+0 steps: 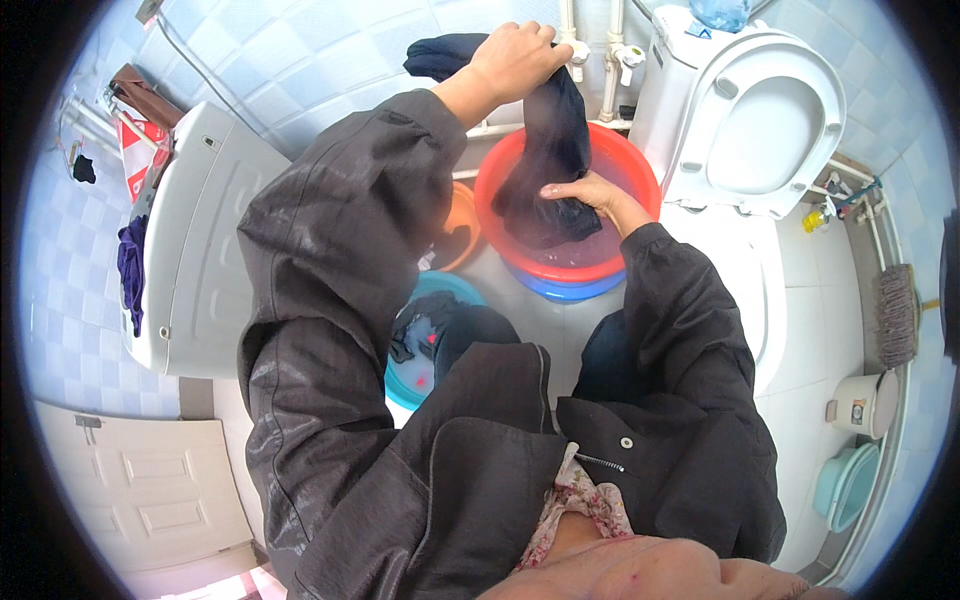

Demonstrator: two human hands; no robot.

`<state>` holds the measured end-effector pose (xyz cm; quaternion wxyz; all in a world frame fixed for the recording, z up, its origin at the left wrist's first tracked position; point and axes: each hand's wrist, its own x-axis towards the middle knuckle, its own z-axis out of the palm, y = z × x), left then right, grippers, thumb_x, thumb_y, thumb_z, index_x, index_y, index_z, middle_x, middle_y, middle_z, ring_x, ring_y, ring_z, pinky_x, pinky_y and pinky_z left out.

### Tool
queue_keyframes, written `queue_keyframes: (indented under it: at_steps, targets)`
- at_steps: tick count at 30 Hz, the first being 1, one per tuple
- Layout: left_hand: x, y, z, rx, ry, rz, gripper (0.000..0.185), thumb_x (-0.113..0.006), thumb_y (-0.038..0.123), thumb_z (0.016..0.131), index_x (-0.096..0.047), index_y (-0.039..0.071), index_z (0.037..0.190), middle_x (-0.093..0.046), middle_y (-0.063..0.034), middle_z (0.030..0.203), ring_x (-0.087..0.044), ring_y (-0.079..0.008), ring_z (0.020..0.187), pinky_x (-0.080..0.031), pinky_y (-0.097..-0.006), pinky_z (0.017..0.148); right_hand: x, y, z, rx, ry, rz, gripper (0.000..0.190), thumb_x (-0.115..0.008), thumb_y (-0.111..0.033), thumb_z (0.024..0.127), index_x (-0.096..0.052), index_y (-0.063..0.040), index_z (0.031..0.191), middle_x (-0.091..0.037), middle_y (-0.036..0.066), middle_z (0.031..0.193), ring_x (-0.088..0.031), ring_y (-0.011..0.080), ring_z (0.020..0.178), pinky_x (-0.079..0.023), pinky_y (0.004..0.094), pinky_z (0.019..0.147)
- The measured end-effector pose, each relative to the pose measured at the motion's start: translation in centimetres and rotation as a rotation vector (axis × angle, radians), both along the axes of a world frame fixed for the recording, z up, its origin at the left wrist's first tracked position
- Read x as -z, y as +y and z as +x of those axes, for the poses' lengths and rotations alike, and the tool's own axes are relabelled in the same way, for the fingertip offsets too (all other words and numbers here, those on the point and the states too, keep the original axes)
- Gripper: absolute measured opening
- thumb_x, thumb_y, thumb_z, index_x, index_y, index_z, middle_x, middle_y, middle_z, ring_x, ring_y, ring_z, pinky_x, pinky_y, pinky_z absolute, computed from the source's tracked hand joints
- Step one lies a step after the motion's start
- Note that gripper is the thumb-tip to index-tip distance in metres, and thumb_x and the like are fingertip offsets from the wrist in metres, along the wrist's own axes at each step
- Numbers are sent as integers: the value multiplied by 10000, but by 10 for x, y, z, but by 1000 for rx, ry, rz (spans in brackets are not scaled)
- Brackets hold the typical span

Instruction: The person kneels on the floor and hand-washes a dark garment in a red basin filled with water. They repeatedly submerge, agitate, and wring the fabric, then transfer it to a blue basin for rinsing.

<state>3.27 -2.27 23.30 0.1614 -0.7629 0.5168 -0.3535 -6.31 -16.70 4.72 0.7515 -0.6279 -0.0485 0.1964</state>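
Observation:
A dark wet garment [555, 135] hangs over a red plastic basin [643, 161], its lower part down in the cloudy water. My left hand [517, 60] grips it high up, above the basin's far side, and a loose end of the cloth sticks out to the left. Low at the right of the basin, my right hand [589, 196] has its thumb on top of the cloth, the fingers hidden beneath. The red basin rests on a blue one [566, 289]. A teal basin [401, 390] with water and dark cloth stands near my leg, partly covered by my sleeve.
Left of the red basin is an orange basin [466, 240]. A white toilet [750, 247] with raised lid stands at the right, a white washing machine [217, 247] at the left. White pipes with valves [619, 64] run up the tiled wall. A brush [898, 315] and bin [862, 405] are far right.

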Motion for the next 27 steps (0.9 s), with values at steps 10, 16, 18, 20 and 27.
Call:
queue_keyframes:
  at_steps: [10,16,18,20,27]
  targets:
    - [10,61,-13,-470,504,52,183,-608,99,747,-619,23,913,-655,-211,847,-651,-358,849,-512,-450,719,-9,-7,3,192,-493,-490,627,-783,-156,655,-537,-70,1225,-656,135,1077,-622,256,1008,-456,376,909]
    - [51,93,-53,-548,1422,-186,227,-701,135,560,-682,-50,692,-661,-156,674,-606,-229,560,-499,-351,557,-30,-19,8,343,-720,-1062,443,-773,-244,668,-575,-126,1046,-666,126,984,-617,316,976,-467,430,786]
    - [71,94,-74,-575,1955,-486,198,-692,83,621,-675,-60,756,-672,-132,733,-629,-189,585,-513,-317,546,-34,-17,12,408,-913,-1044,429,-768,-252,671,-580,-143,1041,-675,97,943,-629,312,923,-462,432,764]
    - [89,85,-94,-580,2295,-669,220,-667,85,683,-645,-32,868,-648,-119,743,-625,-216,593,-535,-339,559,-32,-13,17,444,-1013,-1069,388,-744,-260,684,-585,-158,1022,-677,85,883,-636,328,849,-443,445,740]
    - [108,17,-133,210,3049,-1281,202,-557,245,775,-554,44,794,-546,-53,654,-542,-191,599,-471,-304,569,11,6,37,560,-453,-441,320,-627,-286,779,-596,-142,1062,-669,140,908,-623,342,932,-438,447,815]
